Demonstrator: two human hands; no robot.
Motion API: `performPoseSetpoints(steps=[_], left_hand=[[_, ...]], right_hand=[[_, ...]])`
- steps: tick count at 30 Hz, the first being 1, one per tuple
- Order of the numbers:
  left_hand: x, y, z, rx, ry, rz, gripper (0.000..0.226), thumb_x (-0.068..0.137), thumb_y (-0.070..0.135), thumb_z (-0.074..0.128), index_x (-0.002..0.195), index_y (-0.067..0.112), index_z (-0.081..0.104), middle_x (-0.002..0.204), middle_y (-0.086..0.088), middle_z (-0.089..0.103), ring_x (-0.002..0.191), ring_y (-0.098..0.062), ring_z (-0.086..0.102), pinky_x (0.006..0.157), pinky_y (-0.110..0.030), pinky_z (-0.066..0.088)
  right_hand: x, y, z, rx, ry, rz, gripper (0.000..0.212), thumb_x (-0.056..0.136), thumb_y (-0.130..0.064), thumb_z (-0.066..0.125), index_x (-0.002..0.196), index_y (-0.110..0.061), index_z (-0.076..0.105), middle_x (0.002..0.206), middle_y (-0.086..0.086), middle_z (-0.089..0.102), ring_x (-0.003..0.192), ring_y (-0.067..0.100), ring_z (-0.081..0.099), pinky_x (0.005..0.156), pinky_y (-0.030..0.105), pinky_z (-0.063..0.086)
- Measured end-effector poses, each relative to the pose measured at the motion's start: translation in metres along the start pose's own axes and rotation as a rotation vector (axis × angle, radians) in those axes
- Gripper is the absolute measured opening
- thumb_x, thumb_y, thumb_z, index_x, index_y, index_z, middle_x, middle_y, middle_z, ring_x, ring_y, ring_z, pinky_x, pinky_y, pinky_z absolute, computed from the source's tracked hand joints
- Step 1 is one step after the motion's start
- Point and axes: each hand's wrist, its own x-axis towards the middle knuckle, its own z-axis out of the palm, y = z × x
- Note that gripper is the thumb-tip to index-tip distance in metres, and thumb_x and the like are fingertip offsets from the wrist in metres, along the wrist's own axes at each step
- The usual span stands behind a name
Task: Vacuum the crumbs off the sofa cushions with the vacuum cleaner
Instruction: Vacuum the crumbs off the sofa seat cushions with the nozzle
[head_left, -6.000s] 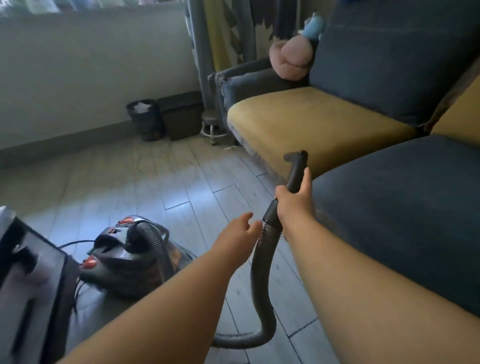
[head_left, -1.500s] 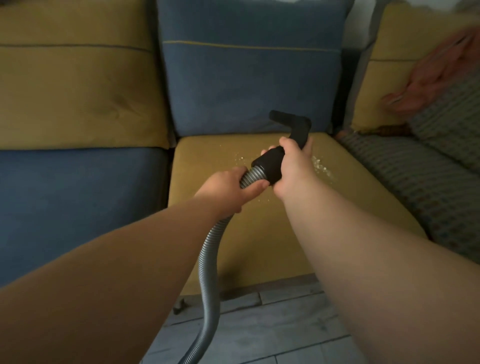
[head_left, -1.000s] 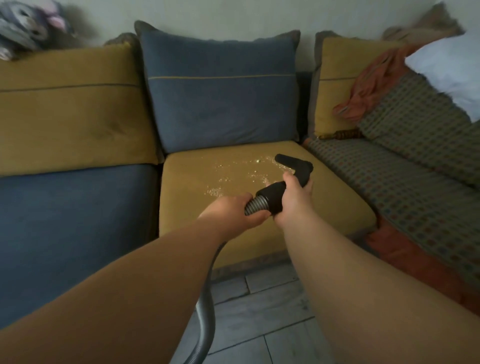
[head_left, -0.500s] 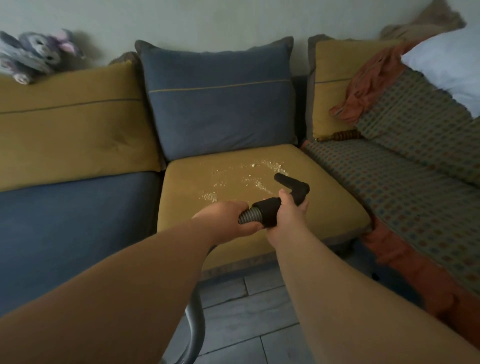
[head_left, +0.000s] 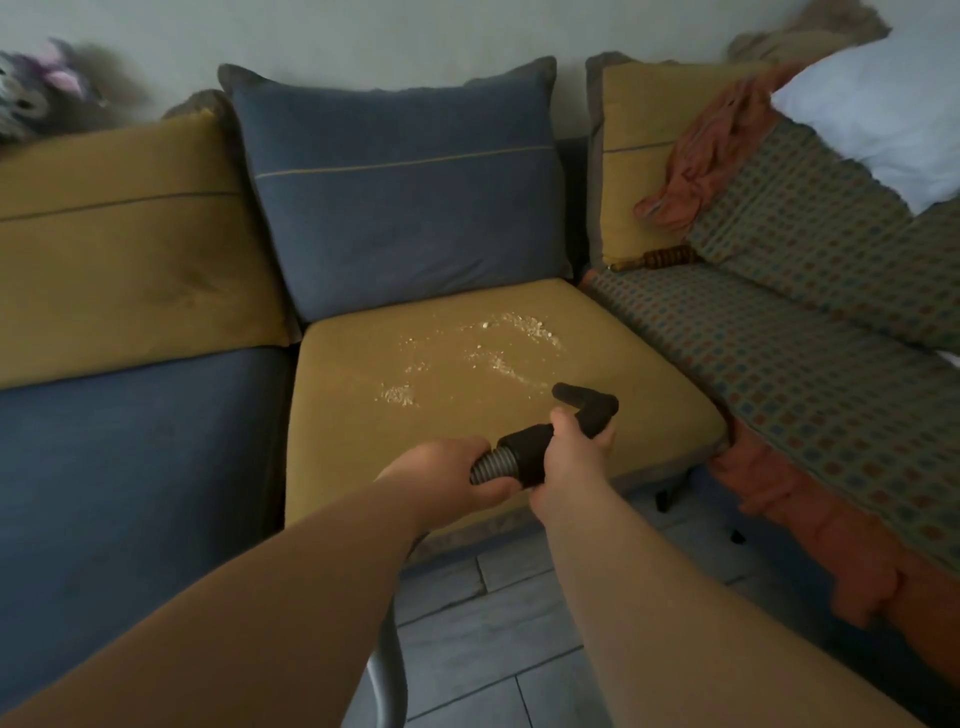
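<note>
Pale crumbs (head_left: 483, 348) lie scattered over the back half of the yellow seat cushion (head_left: 363, 452) in the sofa's corner. My right hand (head_left: 569, 457) grips the black handle (head_left: 524, 449) of the vacuum hose, whose bent black nozzle (head_left: 587, 402) hovers just in front of the crumbs, above the cushion. My left hand (head_left: 447, 475) grips the ribbed grey hose (head_left: 485, 467) right behind the handle. The hose drops behind my left forearm and reappears over the floor (head_left: 387, 675). The vacuum cleaner body is out of view.
A blue back cushion (head_left: 405, 192) stands behind the yellow seat. A blue seat cushion (head_left: 130, 467) lies to the left. A checked cover (head_left: 805, 364), an orange cloth (head_left: 701, 156) and a white pillow (head_left: 883, 114) sit on the right. Plush toys (head_left: 36, 88) are at top left.
The view has pulled back and up from the sofa. Both hands with the nozzle have come slightly nearer the cushion's front edge. The grips are unchanged.
</note>
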Motion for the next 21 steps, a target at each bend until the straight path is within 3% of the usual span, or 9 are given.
performPoseSetpoints(steps=[5,10,15,17,21], left_hand=[[0.003,-0.016,0.009,-0.034,-0.002,0.032,0.029,0.088,0.059,0.054,0.093,0.031,0.047,0.074,0.007,0.056,0.062,-0.007,0.052,0.049,-0.024,0.036],[0.001,-0.027,0.013,-0.064,0.003,0.033,0.031,0.089,0.059,0.053,0.096,0.029,0.049,0.073,0.007,0.055,0.062,-0.007,0.052,0.05,-0.025,0.036],[-0.004,-0.037,0.002,-0.082,0.021,0.017,0.035,0.088,0.062,0.052,0.097,0.028,0.051,0.074,0.007,0.056,0.062,-0.006,0.052,0.049,-0.025,0.035],[-0.005,-0.039,-0.002,-0.091,0.013,0.012,0.036,0.088,0.063,0.052,0.095,0.028,0.051,0.073,0.006,0.056,0.062,-0.007,0.053,0.049,-0.025,0.036],[-0.011,-0.045,-0.006,-0.108,-0.004,0.0,0.037,0.088,0.061,0.053,0.094,0.025,0.051,0.075,0.002,0.059,0.06,-0.01,0.056,0.052,-0.027,0.045]], right_hand=[[0.001,0.007,0.008,-0.086,0.052,-0.001,0.08,0.091,-0.029,0.058,0.147,-0.052,0.006,0.133,0.005,0.047,0.102,0.033,0.057,0.088,0.056,0.052],[-0.002,0.009,0.022,-0.152,0.096,0.013,0.077,0.092,-0.028,0.054,0.147,-0.051,0.006,0.132,0.005,0.046,0.093,0.03,0.053,0.062,0.041,0.049],[-0.008,0.006,0.039,-0.184,0.119,0.025,0.077,0.092,-0.027,0.055,0.148,-0.051,0.008,0.137,0.009,0.045,0.099,0.035,0.053,0.076,0.051,0.053],[-0.01,0.006,0.044,-0.189,0.118,0.026,0.076,0.092,-0.025,0.055,0.148,-0.05,0.01,0.138,0.008,0.045,0.098,0.034,0.052,0.075,0.05,0.052],[-0.014,0.011,0.05,-0.181,0.091,0.027,0.075,0.092,-0.024,0.055,0.149,-0.048,0.011,0.139,0.008,0.044,0.103,0.035,0.052,0.081,0.052,0.052]])
